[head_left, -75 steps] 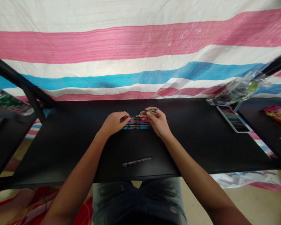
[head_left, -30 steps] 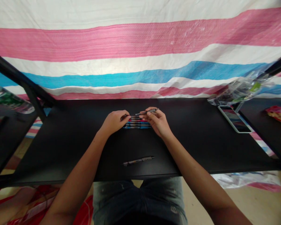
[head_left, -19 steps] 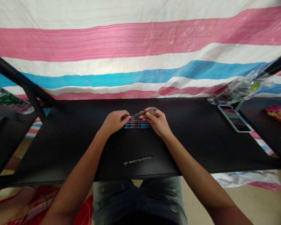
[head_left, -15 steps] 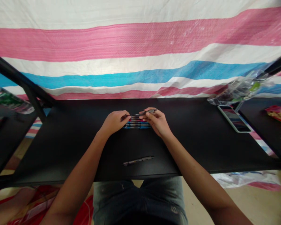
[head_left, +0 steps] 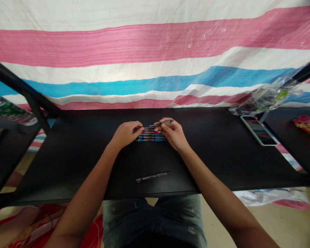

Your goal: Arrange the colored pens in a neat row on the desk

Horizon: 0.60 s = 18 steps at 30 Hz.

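My left hand (head_left: 127,133) and my right hand (head_left: 173,133) meet over a row of pens at the middle of the black table. Pinched in my right fingers is a dark pen (head_left: 167,122), slightly tilted, its right end sticking out past them. My left fingers close on a dark pen end on the other side; I cannot tell whether both hands hold the same pen. Below them several pens (head_left: 151,137) with blue and red parts lie side by side, their ends partly hidden by my hands. Nearer to me, a single dark pen (head_left: 153,177) lies apart at a slight slant.
The black table (head_left: 74,162) has a phone (head_left: 259,131) at its right edge. Beside it hangs a clear plastic bag (head_left: 258,100). Black frame bars (head_left: 33,93) stand at both sides, and a striped sheet (head_left: 134,44) closes off the back.
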Each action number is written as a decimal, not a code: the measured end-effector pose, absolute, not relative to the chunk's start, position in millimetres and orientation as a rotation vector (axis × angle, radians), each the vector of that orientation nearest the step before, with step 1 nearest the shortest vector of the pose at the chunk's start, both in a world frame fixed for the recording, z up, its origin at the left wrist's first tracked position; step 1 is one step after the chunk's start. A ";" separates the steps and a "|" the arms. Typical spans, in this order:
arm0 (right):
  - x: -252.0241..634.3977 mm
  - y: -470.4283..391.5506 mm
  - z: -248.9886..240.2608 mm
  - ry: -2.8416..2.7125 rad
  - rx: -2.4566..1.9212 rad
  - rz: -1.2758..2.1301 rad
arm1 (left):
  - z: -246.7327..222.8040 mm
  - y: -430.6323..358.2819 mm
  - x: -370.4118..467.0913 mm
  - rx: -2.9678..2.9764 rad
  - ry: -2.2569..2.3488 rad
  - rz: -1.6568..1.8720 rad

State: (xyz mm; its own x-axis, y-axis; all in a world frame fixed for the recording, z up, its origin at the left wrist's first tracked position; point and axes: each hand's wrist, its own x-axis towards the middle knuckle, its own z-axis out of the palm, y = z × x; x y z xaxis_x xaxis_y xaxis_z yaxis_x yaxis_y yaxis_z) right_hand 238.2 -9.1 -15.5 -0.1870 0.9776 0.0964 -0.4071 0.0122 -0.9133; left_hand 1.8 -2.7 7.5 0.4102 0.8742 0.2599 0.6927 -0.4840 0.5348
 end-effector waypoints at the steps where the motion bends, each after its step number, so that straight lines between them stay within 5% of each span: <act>1: 238.2 -9.1 -15.8 -1.066 -0.749 1.477 | 7.6 -2.6 1.8 2.329 1.351 0.737; 18: 239.4 -7.8 -17.0 -1.096 -0.784 1.366 | 9.3 -2.6 2.0 2.331 1.278 0.805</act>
